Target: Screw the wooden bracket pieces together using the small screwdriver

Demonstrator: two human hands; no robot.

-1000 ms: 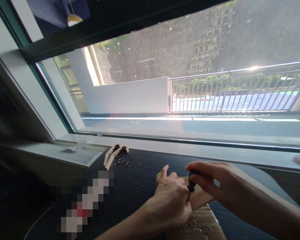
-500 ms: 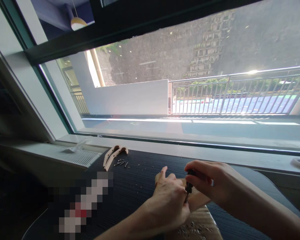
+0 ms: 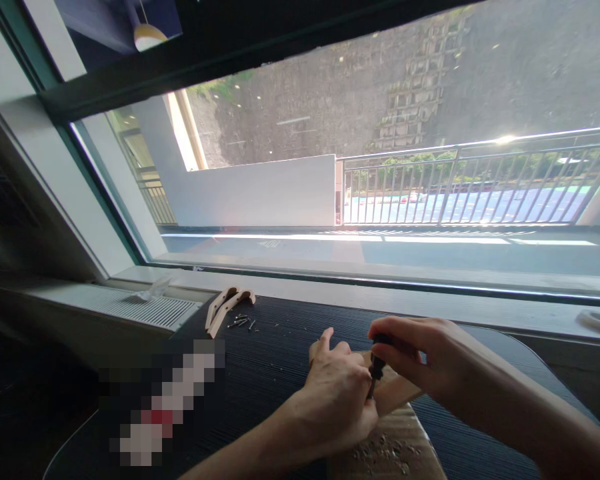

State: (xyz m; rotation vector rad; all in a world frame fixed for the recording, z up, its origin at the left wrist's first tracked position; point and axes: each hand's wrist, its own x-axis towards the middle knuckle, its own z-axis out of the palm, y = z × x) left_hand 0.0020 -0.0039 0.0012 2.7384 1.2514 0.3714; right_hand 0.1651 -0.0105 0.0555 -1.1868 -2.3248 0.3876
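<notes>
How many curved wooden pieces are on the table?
2 clearly visible: a left curved piece and a right curved piece beside it, nearer the screws. The wood under the left hand is partly hidden, so its shape is unclear.

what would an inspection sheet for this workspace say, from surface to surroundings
Surface: dark table, small bits scattered on it
Job's things: screwdriver, angled down at the wood; brown board strewn with bits
Clutter: loose screws beside two curved pieces; pixelated patch, unreadable
Hands: left hand holds the wood; right hand grips the screwdriver's handle
Cables: lamp cord; nothing else seen
Surroundings: window frame, railing outside, clear plastic on a slatted vent
</notes>
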